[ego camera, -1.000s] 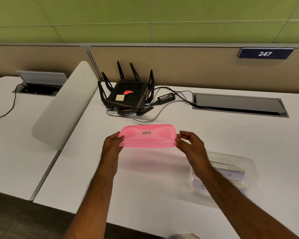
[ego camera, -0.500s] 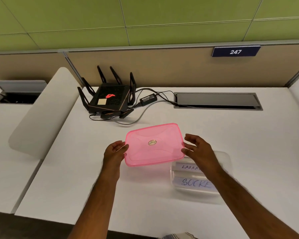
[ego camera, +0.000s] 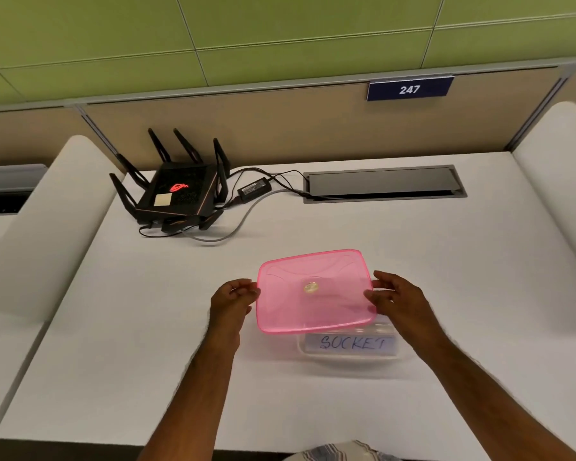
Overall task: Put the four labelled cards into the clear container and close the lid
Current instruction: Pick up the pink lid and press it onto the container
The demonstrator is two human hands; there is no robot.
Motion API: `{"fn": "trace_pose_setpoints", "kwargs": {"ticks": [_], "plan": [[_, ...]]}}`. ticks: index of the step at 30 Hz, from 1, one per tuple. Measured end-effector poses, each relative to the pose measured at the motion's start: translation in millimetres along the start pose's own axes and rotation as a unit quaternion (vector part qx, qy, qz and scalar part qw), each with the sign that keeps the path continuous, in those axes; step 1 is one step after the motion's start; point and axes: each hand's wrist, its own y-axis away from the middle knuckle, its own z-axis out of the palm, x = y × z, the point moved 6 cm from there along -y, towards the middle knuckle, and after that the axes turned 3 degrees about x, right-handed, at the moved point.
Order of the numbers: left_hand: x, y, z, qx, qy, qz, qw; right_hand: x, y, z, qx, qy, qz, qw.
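A translucent pink lid (ego camera: 313, 291) hangs tilted over the far part of the clear container (ego camera: 350, 356), covering most of it. My left hand (ego camera: 233, 299) grips the lid's left edge and my right hand (ego camera: 396, 299) grips its right edge. Inside the container a white card reading SOCKET (ego camera: 351, 343) shows at the near side. Any other cards are hidden under the lid.
A black router with antennas (ego camera: 177, 191) and its power brick (ego camera: 254, 189) and cables sit at the back left. A grey cable hatch (ego camera: 383, 183) is set into the white desk (ego camera: 147, 327). Curved white dividers stand at both sides.
Both hands carried the pink lid to the right and down toward me, from mid-desk to over the container. The card nearer the back is now covered by the lid.
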Motion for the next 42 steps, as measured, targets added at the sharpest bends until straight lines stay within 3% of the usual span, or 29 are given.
{"fn": "trace_pose_setpoints", "kwargs": {"ticks": [4, 16, 31, 42], "plan": [[-5.0, 10.6, 24.6, -0.037, -0.048, 0.013, 0.998, 11.8, -0.6, -21.4, 0.023, 0.069, 0.008, 0.997], [-19.6, 29.8, 65.3, -0.035, -0.153, 0.050, 0.986, 32.8, 2.4, -60.2, 0.018, 0.182, -0.026, 0.983], [-22.3, 39.0, 72.9, -0.020, -0.201, 0.086, 0.976, 52.3, 7.5, -71.6, -0.003, 0.145, -0.004, 0.989], [-22.9, 36.2, 75.4, -0.049, -0.266, 0.123, 0.955, 62.0, 10.9, -72.0, -0.003, 0.133, 0.013, 0.991]]}}
